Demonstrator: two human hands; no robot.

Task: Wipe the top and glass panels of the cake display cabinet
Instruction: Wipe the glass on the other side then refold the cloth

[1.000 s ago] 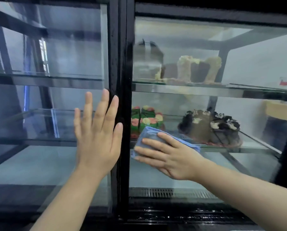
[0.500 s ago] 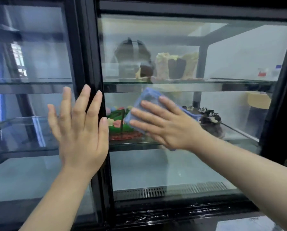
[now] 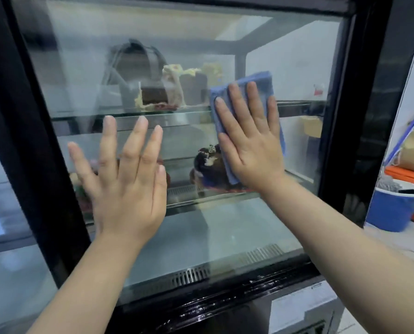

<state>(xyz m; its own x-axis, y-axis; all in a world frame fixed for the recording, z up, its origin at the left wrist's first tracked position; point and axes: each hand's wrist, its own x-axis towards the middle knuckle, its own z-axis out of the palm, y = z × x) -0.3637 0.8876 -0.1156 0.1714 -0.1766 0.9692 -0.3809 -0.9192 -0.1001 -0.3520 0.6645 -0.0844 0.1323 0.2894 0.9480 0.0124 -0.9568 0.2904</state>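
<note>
- Cabinet, black-framed cake display cabinet (image 3: 360, 116): we log its front glass panel (image 3: 225, 225) filling the view.
- Cloth, blue folded wiping cloth (image 3: 256, 85): pressed flat on the panel near its right edge, level with the upper shelf.
- Right hand (image 3: 251, 150): fingers straight, close together, pressing the cloth.
- Left hand (image 3: 126, 186): fingers straight, spread wide, holding nothing; palm faces the panel's left half, contact we cannot confirm.
- Dark chocolate cake (image 3: 208, 169): behind the glass, middle shelf.
- Blue plastic bucket (image 3: 393, 208): we note it beyond the cabinet's right edge.
</note>
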